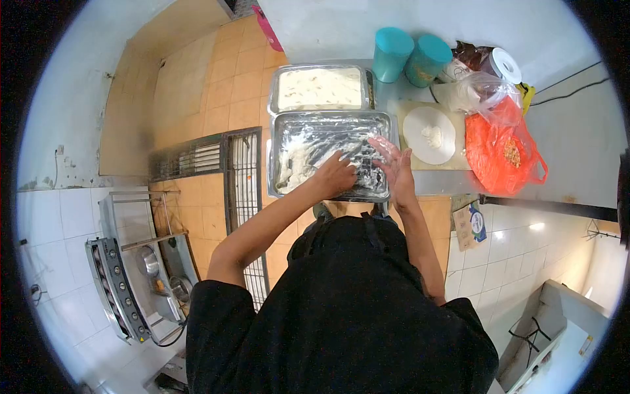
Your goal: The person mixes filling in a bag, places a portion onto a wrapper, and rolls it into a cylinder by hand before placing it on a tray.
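A metal tray (394, 121) smeared with white flour or batter lies in front of me, with a soft white dough-like mass (296, 164) heaped in its left part. My left hand (336, 175) is over the tray's near side, its fingers curled downward; what they hold, if anything, is hidden. My right hand (396, 169) is at the tray's right edge, palm and fingertips coated white. Its fingers are apart and nothing shows in them. Right of it, a round white disc (429, 136) bears a small pale heap (432, 136).
Behind stands another tray (320, 67) of pale batter-like food. Two teal containers (393, 54) stand at the back, near a clear plastic bag (474, 92). An orange bag (485, 157) with crumbly contents lies at right. A floor grate (245, 190) and a stove (118, 289) are to the left.
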Action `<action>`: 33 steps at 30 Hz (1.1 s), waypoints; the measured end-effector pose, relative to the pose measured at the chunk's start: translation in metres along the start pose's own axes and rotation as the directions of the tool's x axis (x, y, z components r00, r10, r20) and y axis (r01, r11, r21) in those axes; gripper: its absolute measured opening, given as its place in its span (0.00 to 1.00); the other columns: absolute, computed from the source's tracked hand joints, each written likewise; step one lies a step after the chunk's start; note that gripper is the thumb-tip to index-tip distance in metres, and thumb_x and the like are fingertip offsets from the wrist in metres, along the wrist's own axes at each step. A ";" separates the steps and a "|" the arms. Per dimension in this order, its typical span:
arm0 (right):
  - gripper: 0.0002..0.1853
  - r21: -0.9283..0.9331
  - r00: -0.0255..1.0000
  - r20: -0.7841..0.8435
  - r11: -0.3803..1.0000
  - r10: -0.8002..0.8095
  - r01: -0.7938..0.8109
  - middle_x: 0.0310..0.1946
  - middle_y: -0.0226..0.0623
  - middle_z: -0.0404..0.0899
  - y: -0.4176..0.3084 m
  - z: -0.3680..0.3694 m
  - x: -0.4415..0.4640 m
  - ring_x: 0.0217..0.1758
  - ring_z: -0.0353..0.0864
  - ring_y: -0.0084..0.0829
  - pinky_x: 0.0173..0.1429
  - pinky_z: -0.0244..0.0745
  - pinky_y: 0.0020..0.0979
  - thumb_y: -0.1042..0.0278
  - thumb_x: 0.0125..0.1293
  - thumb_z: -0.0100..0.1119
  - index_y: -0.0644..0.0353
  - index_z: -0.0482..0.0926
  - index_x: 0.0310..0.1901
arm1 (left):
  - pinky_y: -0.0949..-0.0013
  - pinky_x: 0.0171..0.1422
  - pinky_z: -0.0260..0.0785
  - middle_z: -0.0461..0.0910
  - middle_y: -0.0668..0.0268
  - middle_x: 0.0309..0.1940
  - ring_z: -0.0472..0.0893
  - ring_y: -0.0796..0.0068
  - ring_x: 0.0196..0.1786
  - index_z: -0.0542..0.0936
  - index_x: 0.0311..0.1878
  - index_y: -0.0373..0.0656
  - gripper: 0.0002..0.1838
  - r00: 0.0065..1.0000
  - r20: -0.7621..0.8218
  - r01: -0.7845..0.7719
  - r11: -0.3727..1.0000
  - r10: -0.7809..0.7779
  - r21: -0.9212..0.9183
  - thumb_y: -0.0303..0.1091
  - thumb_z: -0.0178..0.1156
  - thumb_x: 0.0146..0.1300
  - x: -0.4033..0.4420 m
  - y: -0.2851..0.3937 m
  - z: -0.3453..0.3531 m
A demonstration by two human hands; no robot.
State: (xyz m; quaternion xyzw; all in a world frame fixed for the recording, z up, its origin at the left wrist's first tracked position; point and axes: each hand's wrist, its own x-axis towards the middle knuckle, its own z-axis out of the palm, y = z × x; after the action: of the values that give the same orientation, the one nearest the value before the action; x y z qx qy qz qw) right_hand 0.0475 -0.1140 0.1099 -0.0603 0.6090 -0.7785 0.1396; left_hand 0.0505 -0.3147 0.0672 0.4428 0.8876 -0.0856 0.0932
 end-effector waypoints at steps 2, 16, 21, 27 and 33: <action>0.47 0.093 0.997 0.044 0.993 0.066 -0.070 0.72 0.45 0.68 -0.007 0.003 0.000 0.77 0.61 0.36 0.75 0.54 0.40 0.26 0.75 0.17 0.61 0.62 0.74 | 0.55 0.61 0.63 0.84 0.68 0.44 0.79 0.69 0.54 0.84 0.43 0.52 0.10 0.999 0.039 -0.019 1.000 0.019 -0.008 0.39 0.67 0.58 0.002 -0.005 -0.006; 0.46 -0.088 0.968 0.208 0.988 0.143 -0.127 0.74 0.42 0.66 0.017 0.003 0.033 0.80 0.55 0.39 0.79 0.49 0.49 0.28 0.75 0.13 0.58 0.62 0.76 | 0.60 0.46 0.73 0.84 0.58 0.35 0.82 0.55 0.40 0.85 0.38 0.38 0.04 0.595 -0.271 0.237 0.488 -0.756 -0.840 0.25 0.68 0.59 -0.106 -0.055 -0.030; 0.38 -0.347 0.930 0.358 0.936 0.080 0.054 0.74 0.44 0.66 0.026 0.033 0.045 0.82 0.53 0.40 0.82 0.44 0.51 0.38 0.80 0.18 0.58 0.61 0.76 | 0.66 0.45 0.76 0.85 0.54 0.36 0.85 0.62 0.39 0.85 0.41 0.35 0.05 0.283 -0.261 0.156 0.313 -0.923 -0.937 0.22 0.66 0.61 -0.115 -0.023 -0.012; 0.33 -0.730 0.898 0.430 0.619 0.089 0.289 0.82 0.47 0.40 0.072 0.062 0.050 0.84 0.31 0.57 0.83 0.31 0.54 0.42 0.81 0.29 0.52 0.55 0.79 | 0.70 0.48 0.78 0.87 0.58 0.38 0.87 0.73 0.41 0.86 0.43 0.34 0.05 0.054 -0.280 0.150 0.285 -0.958 -0.947 0.22 0.65 0.65 -0.104 0.002 -0.041; 0.37 -0.825 0.908 0.397 0.487 0.136 0.287 0.83 0.42 0.33 0.064 0.081 0.055 0.85 0.23 0.53 0.83 0.26 0.56 0.36 0.80 0.17 0.47 0.49 0.81 | 0.67 0.46 0.80 0.88 0.57 0.38 0.88 0.66 0.40 0.86 0.42 0.35 0.07 0.033 -0.431 0.146 0.431 -0.902 -0.891 0.18 0.63 0.63 -0.099 0.011 -0.059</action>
State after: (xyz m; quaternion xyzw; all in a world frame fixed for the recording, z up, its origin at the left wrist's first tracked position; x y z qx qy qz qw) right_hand 0.0258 -0.2197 0.0647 -0.3117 0.8699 -0.3377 0.1790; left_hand 0.1124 -0.3707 0.1479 -0.0691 0.8271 0.4547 -0.3230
